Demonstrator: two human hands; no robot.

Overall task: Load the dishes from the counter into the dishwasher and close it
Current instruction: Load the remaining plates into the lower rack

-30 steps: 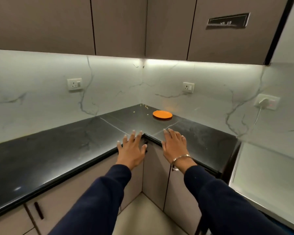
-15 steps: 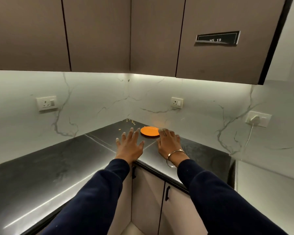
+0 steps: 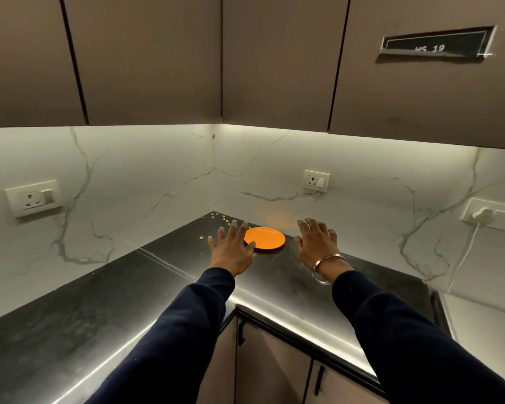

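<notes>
A small orange plate point(image 3: 265, 238) lies flat on the black corner counter point(image 3: 105, 301), close to the marble back wall. My left hand point(image 3: 231, 249) is spread with straight fingers just left of the plate, its thumb at the plate's left rim. My right hand point(image 3: 315, 242), a metal bangle on the wrist, hovers open a short way right of the plate, apart from it. Neither hand holds anything. No dishwasher is in view.
Several small crumbs point(image 3: 216, 217) lie scattered in the far corner behind the plate. Wall sockets point(image 3: 316, 181) sit on the backsplash, and one at the right point(image 3: 489, 213) has a plug with a white cord. Dark upper cabinets point(image 3: 274, 59) overhang. Base cabinet doors point(image 3: 271, 371) stand below the counter edge.
Both hands have reached forward from the counter's front edge towards the back corner and now flank the orange plate. The view has come closer to the wall.
</notes>
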